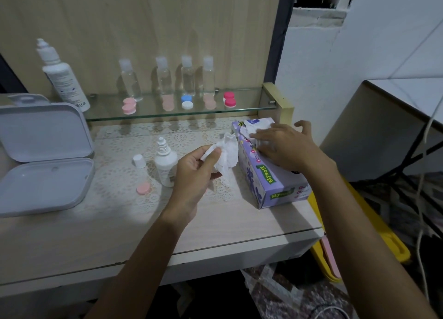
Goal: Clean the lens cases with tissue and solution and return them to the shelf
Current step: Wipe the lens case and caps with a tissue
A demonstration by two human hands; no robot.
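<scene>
The left hand (195,172) pinches a crumpled white tissue (225,154) between thumb and curled fingers, at the centre of the view above the lace mat (119,155). At about three o'clock from it, the right hand (285,148) lies flat with straightened fingers on top of the purple tissue box (266,186), its fingertips at the box's opening where more white tissue shows. At nine o'clock from the left hand stands a small white solution bottle (165,165) with its nozzle bare, and its white cap (139,161) sits just beside it, further toward nine o'clock. A pink lens case (143,188) lies on the mat at roughly seven o'clock from the bottle. At twelve o'clock, the glass shelf (249,107) carries more lens cases: a pale pink pair (129,105), another pink one (167,104), a blue-and-white one (187,102), a pink one (209,102) and a bright pink pair (230,99), each in front of a clear bottle (188,78). A taller white bottle (62,78) leans at the shelf's ten o'clock end, and an open grey box (45,155) rests on the table (96,234) at nine o'clock.
</scene>
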